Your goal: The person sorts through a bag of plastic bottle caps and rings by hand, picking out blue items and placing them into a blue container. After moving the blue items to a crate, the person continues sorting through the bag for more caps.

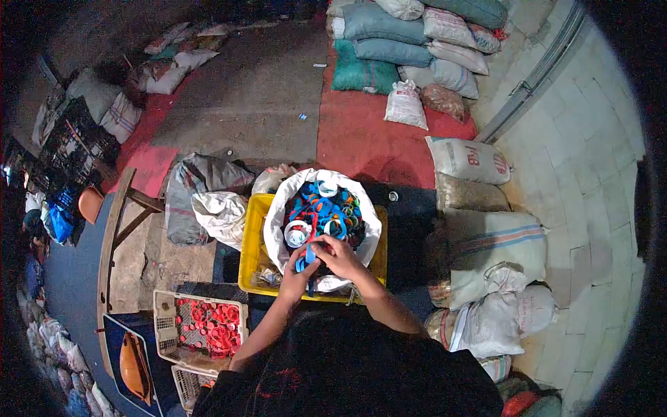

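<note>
Both hands meet over the near rim of an open white sack point(372, 240) filled with blue, black and white plastic pieces point(323, 208). My left hand point(297, 279) is closed on a blue plastic strip point(306, 258), which looks looped. My right hand point(338, 257) pinches close beside it, fingertips near the same strip and a thin red strip point(313, 224). Whether the right fingers hold the blue or the red strip, I cannot make out. White round lids point(297, 234) lie among the pieces. Around the sack's base is a yellow crate point(255, 226).
Red caps fill a beige crate point(164, 309) at lower left. A wooden frame point(108, 243) stands farther left, beside an orange-brown object point(133, 368). Full sacks point(497, 250) line the right wall, and more sacks point(385, 24) are stacked at the back.
</note>
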`<action>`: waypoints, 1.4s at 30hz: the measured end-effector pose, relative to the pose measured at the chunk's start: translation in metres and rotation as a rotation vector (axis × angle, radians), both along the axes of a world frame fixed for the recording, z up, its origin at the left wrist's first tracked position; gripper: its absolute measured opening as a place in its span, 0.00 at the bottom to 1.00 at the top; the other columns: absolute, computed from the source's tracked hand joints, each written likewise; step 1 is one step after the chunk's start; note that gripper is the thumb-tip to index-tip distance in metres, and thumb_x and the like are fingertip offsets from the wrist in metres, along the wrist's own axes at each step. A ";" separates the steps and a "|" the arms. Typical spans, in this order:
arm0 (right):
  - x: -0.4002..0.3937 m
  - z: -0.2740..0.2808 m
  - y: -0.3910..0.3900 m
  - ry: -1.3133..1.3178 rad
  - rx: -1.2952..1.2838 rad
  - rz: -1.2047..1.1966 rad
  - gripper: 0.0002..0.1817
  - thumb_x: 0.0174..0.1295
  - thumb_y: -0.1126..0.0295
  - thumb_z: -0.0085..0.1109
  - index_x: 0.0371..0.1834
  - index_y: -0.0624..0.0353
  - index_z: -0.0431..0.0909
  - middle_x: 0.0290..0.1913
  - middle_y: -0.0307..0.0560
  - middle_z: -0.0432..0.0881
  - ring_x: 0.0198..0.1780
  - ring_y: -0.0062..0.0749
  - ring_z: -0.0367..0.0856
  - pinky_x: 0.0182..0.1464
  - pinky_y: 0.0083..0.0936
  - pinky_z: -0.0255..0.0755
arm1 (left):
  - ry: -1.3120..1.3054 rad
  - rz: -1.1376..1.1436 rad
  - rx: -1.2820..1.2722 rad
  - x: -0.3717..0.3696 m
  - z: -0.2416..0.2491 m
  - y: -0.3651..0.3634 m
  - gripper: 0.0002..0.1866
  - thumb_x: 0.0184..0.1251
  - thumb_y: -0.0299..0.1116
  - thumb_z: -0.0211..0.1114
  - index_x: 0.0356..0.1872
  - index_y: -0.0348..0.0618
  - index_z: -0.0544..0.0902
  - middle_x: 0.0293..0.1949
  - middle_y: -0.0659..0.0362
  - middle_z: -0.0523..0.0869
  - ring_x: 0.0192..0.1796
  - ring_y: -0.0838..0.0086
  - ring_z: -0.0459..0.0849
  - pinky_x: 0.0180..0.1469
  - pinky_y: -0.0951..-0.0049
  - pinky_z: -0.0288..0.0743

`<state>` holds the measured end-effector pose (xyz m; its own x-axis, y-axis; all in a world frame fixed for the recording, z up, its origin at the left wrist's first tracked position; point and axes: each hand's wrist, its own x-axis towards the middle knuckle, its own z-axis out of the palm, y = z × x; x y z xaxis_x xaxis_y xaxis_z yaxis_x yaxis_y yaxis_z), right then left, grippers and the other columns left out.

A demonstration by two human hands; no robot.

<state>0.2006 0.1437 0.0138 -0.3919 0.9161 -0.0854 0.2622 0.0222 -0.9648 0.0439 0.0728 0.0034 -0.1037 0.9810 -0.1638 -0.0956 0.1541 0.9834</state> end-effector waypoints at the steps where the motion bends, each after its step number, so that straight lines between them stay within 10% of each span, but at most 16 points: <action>1: 0.002 0.003 0.001 -0.060 0.032 0.016 0.15 0.72 0.62 0.62 0.53 0.61 0.81 0.36 0.34 0.84 0.33 0.17 0.80 0.34 0.21 0.73 | -0.157 0.040 -0.126 0.001 0.004 0.001 0.27 0.70 0.32 0.69 0.68 0.45 0.73 0.48 0.58 0.84 0.40 0.77 0.84 0.39 0.71 0.83; 7: 0.020 0.059 -0.003 -0.266 0.382 0.061 0.26 0.62 0.62 0.70 0.62 0.58 0.79 0.52 0.56 0.86 0.49 0.51 0.86 0.51 0.40 0.78 | -0.697 -0.012 -0.376 -0.019 0.024 -0.004 0.21 0.77 0.49 0.60 0.61 0.47 0.75 0.44 0.57 0.88 0.41 0.71 0.87 0.40 0.70 0.85; 11: 0.009 0.092 -0.008 -0.112 0.537 0.207 0.36 0.53 0.61 0.77 0.67 0.55 0.75 0.64 0.56 0.79 0.62 0.48 0.80 0.61 0.38 0.75 | -0.768 -0.056 -0.511 -0.022 0.027 -0.004 0.26 0.74 0.58 0.59 0.60 0.50 0.77 0.45 0.58 0.88 0.42 0.72 0.88 0.40 0.71 0.85; 17: 0.001 0.098 -0.012 -0.227 0.542 0.014 0.34 0.49 0.60 0.78 0.62 0.55 0.81 0.51 0.51 0.77 0.51 0.47 0.81 0.56 0.39 0.74 | -1.091 -0.055 -0.475 -0.012 0.027 0.003 0.35 0.71 0.70 0.51 0.66 0.54 0.74 0.54 0.60 0.85 0.47 0.73 0.88 0.41 0.76 0.87; 21: 0.003 0.103 -0.011 -0.286 0.575 0.035 0.32 0.51 0.56 0.76 0.61 0.53 0.82 0.51 0.51 0.81 0.55 0.47 0.80 0.57 0.40 0.75 | -1.200 -0.130 -0.397 -0.008 0.026 0.006 0.35 0.74 0.67 0.51 0.69 0.52 0.72 0.59 0.55 0.83 0.56 0.64 0.85 0.58 0.58 0.83; 30: 0.004 0.066 -0.025 -0.277 0.626 0.275 0.29 0.63 0.59 0.69 0.66 0.59 0.77 0.62 0.56 0.80 0.68 0.47 0.74 0.71 0.42 0.64 | -0.894 0.054 -0.449 -0.020 0.017 -0.004 0.16 0.75 0.46 0.63 0.54 0.49 0.79 0.43 0.59 0.86 0.39 0.71 0.87 0.37 0.69 0.84; 36: 0.055 0.037 0.000 -0.404 0.111 0.004 0.09 0.64 0.68 0.65 0.42 0.62 0.86 0.38 0.54 0.88 0.40 0.47 0.89 0.45 0.38 0.79 | -0.541 -0.009 -0.507 -0.043 0.023 -0.025 0.16 0.71 0.39 0.67 0.52 0.40 0.79 0.33 0.59 0.83 0.33 0.71 0.85 0.33 0.72 0.79; 42: 0.042 -0.024 0.014 -0.350 0.298 0.362 0.12 0.64 0.67 0.63 0.48 0.58 0.85 0.46 0.55 0.87 0.50 0.51 0.86 0.52 0.40 0.78 | -0.383 -0.009 -0.547 -0.046 0.024 -0.032 0.17 0.69 0.42 0.67 0.48 0.40 0.80 0.32 0.58 0.84 0.29 0.71 0.85 0.32 0.73 0.79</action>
<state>0.2421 0.1578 -0.0101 -0.6795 0.7332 -0.0253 0.4892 0.4271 -0.7604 -0.0021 0.0407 0.0275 0.0684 0.7468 -0.6615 -0.4196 0.6231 0.6601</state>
